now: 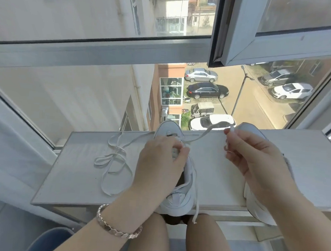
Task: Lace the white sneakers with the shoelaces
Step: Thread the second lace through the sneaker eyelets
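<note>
Sneaker [185, 194], L hand [158, 162] gripping it at eyelets, R hand [256, 159] pinching shoelace [204, 133] end

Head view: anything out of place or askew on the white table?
Yes. The middle sneaker and the right sneaker both overhang the near edge of the table at the heel. A spare shoelace lies in loose loops on the left.
</note>
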{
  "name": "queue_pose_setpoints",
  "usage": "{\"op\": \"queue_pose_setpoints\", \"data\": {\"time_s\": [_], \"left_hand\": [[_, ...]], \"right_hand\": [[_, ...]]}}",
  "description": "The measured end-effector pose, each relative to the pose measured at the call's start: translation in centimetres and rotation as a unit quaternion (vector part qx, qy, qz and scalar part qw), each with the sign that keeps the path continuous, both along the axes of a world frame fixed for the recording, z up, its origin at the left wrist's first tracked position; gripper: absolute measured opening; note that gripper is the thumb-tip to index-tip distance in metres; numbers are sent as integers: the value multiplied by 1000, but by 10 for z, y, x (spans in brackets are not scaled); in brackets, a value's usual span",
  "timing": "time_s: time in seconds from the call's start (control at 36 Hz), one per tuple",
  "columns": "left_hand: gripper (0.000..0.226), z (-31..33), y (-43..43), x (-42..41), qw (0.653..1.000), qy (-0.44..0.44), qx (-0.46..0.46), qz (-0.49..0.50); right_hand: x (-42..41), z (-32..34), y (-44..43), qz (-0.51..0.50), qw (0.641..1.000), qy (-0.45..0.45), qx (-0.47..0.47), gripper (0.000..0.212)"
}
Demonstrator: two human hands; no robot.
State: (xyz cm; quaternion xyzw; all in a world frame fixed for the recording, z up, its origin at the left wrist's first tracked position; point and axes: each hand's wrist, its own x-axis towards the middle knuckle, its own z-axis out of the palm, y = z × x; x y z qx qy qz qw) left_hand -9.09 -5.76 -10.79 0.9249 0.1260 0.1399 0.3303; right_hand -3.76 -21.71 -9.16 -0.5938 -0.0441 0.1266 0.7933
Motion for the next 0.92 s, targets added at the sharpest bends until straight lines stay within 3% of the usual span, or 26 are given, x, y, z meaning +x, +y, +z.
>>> {"op": "queue_pose_setpoints", "data": {"time_s": [0.11,0.25,0.36,0.56,0.92], "left_hand": [[33,-14,-8,-1,988,89,126,8],[39,-24,-12,3,988,67,129,62],[33,-27,-11,6,994,55,68,69],[9,-40,5,6,990,-23,-135,32],[13,-41,4,3,985,-62,-155,38]], "right_hand": [[-5,2,3,14,997,-9,70,10],[-8,-16,11,57,998,12,27,3],[-10,-33,25,56,997,33,-35,10],[-15,-46,42,26,999,18,-24,15],[-11,-62,48,-29,985,-72,-151,14]]}}
